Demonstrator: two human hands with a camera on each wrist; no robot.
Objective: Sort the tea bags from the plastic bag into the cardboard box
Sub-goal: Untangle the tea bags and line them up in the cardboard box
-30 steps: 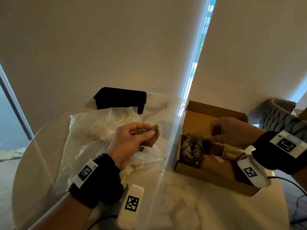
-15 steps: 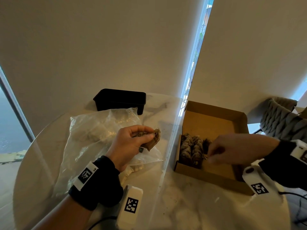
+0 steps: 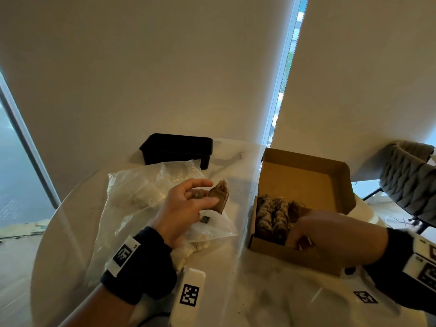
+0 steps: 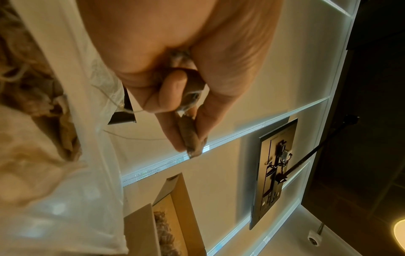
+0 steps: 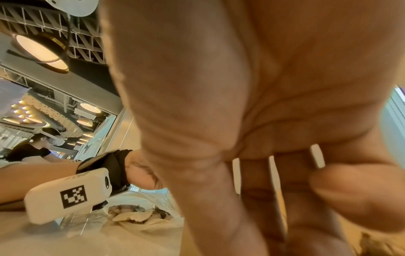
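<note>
Over the plastic bag (image 3: 132, 208) my left hand (image 3: 181, 213) holds one brown tea bag (image 3: 219, 199), thumb and fingers clamped on its lower half so that the free end sticks up and toward the cardboard box (image 3: 304, 166). From the left wrist view the pinch is plain: fingertips (image 4: 175, 136) on one side, thumb on the other, the tea bag's long axis running out past them, its string and small tag trailing below.

My right hand (image 3: 330, 237) is down inside the box at the near wall, just beside the row of tea bags (image 3: 273, 213) already standing there. Its fingers are curled in, and something small shows under the knuckles, but I cannot tell whether they grip a bag or a tag; the right wrist view is mostly palm and blur.

What the next move turns on, as I judge it: the box lies to the right of the held bag, across a strip of bare table (image 3: 238, 274), and the right hand already occupies the free space next to the row. The left hand is the one carrying, so I would wait for that space to open, then bring the bag across end-first.
</note>
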